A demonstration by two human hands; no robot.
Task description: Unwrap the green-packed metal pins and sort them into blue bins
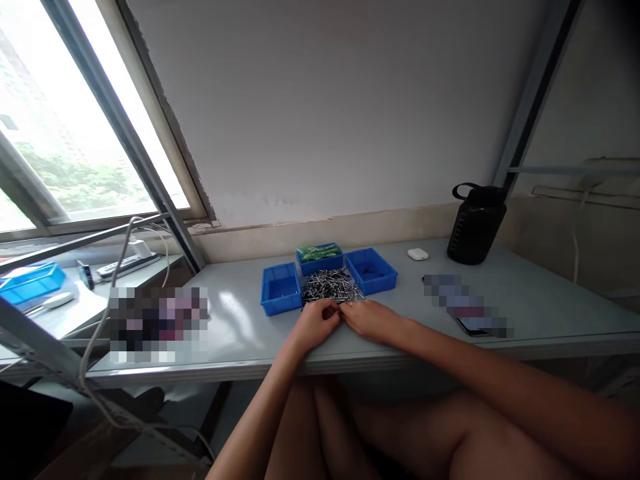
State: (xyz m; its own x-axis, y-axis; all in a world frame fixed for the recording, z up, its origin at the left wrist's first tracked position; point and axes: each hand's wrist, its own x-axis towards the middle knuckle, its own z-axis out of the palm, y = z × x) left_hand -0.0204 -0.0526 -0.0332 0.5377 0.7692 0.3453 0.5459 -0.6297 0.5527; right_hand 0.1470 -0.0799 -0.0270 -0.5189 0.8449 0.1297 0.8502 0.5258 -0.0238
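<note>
A heap of thin metal pieces (330,285) lies on the grey table (230,333). At its near edge are both hands, close together. My left hand (316,323) has its fingers curled and its thumb near the fingertips; whatever it grips is too small to make out. My right hand (365,319) rests beside it, fingers bent together toward the left hand, their tips at the pieces. Around the heap stand a left blue bin (281,308), a back blue bin with green packets (319,253), and a right blue bin (373,270) with a few dark pieces.
A black bottle (477,227) stands at the back right, with a white case (417,254) to its left. A blurred phone-like item (465,307) lies on the right, another blurred item (160,320) on the left. A white cable hangs by the metal frame at left.
</note>
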